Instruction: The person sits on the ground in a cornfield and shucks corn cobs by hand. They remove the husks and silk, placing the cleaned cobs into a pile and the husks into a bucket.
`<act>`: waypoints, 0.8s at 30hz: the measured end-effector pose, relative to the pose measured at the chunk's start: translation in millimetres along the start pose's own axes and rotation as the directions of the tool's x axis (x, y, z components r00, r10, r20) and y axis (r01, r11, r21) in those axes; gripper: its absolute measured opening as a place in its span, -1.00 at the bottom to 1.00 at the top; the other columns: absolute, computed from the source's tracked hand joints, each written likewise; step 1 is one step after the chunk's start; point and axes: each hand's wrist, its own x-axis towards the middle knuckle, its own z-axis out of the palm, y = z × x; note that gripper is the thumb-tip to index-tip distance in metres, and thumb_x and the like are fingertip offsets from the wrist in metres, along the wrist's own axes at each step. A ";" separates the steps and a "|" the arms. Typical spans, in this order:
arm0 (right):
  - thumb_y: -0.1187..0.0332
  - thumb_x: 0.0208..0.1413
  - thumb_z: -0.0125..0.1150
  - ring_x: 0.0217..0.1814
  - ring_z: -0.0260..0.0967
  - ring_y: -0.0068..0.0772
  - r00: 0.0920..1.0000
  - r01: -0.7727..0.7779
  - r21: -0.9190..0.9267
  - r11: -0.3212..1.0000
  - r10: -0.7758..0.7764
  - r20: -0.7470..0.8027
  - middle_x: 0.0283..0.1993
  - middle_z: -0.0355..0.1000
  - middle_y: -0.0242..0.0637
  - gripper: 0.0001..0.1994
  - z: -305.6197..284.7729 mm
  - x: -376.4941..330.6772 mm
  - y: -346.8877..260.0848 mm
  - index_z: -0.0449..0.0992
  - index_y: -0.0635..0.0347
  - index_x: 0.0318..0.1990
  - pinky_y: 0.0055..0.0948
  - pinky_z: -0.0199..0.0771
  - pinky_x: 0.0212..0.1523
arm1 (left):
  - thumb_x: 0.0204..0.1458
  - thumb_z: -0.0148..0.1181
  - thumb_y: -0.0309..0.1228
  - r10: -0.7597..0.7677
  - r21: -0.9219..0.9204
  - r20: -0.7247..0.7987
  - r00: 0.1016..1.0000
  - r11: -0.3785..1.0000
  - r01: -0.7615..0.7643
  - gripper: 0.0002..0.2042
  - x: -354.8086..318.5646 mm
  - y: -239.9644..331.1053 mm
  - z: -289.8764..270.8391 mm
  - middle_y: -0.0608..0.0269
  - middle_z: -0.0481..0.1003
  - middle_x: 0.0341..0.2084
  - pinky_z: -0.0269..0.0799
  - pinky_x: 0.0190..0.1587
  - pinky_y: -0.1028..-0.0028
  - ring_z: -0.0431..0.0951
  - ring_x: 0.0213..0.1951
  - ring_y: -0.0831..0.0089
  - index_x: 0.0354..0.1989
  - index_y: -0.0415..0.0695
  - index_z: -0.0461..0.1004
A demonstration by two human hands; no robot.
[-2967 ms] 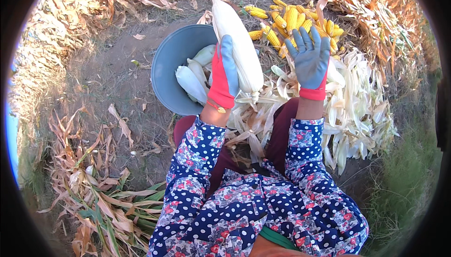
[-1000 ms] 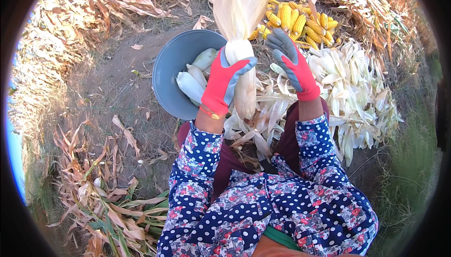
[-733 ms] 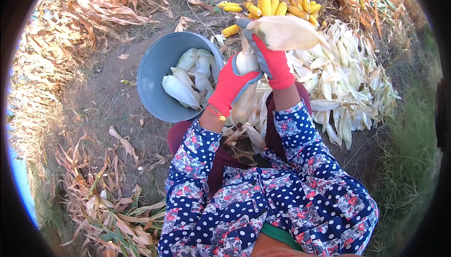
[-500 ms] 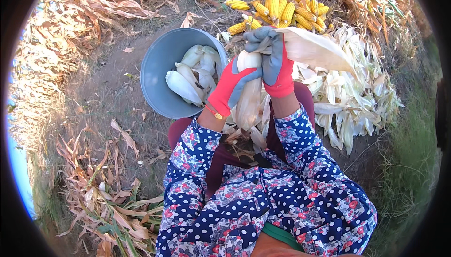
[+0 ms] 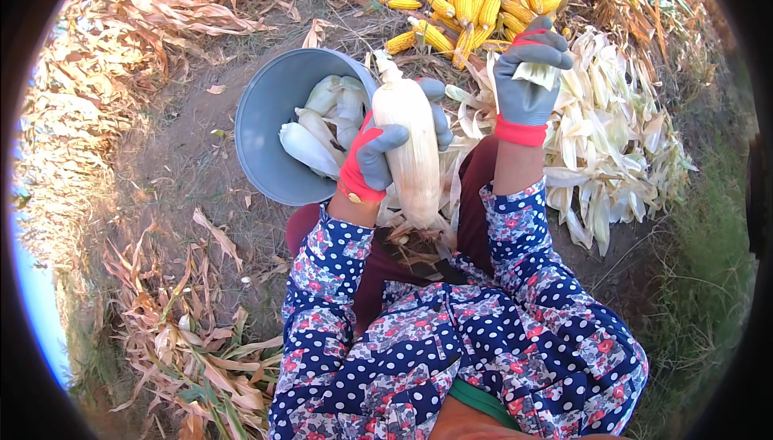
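In a red and grey work glove, my left hand point(image 5: 376, 156) wraps round a corn ear point(image 5: 407, 146) still covered in pale husk, its narrow tip pointing away from me. My right hand point(image 5: 529, 78), gloved the same way, is raised to the right of the ear. Its fingers are curled over a piece of pale husk point(image 5: 537, 75), apart from the ear. A grey bucket point(image 5: 266, 154) just left of my left hand holds several ears in their husks point(image 5: 310, 148).
Beyond my hands lies a pile of bare yellow corn ears point(image 5: 475, 7). Stripped husks point(image 5: 600, 150) are heaped on the right. Dry stalks and leaves point(image 5: 201, 359) lie at the lower left, with more along the far left. Green grass point(image 5: 700, 279) grows at the right.
My right hand has pulled away from the ear, up and to the right, with a piece of husk. The long loose strip no longer shows at the ear, which my left hand has shifted slightly left.
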 end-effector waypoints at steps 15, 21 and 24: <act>-0.21 0.25 -0.27 -0.36 0.52 -0.36 0.624 -0.658 -0.670 -0.345 0.249 -0.741 -0.24 0.53 -0.09 -0.31 -48.3 -32.6 44.7 0.47 0.36 -0.08 -0.51 0.53 -0.35 | -0.04 0.17 -0.42 0.705 0.489 -0.480 0.523 0.709 -0.508 -0.49 -1.1 52.9 -47.5 0.05 0.45 -0.15 0.32 0.08 0.34 0.45 -0.06 0.28 0.11 -0.24 0.21; -0.33 0.09 -0.09 -0.07 0.48 -0.23 0.665 -0.657 -0.398 0.640 0.242 -0.707 0.03 0.41 -0.15 -0.25 -118.9 -56.7 61.0 0.33 0.21 0.11 -0.18 0.51 -0.06 | -0.15 0.31 -0.47 0.695 0.593 -0.140 0.705 0.629 -0.503 -0.26 -0.6 27.7 -17.1 0.04 0.36 0.05 0.28 0.17 0.33 0.36 0.11 0.28 0.25 -0.23 0.08; -0.21 0.12 0.01 -0.01 0.43 -0.03 0.851 -0.278 -0.386 0.880 0.039 -0.524 0.01 0.43 -0.07 -0.37 -108.4 -35.9 35.4 0.36 0.19 0.06 -0.09 0.43 0.09 | -0.25 0.42 -0.38 0.530 0.715 0.135 0.837 0.533 -0.453 -0.12 -10.7 16.2 -6.5 0.01 0.23 0.21 0.21 0.25 0.22 0.25 0.24 0.13 0.30 -0.22 0.05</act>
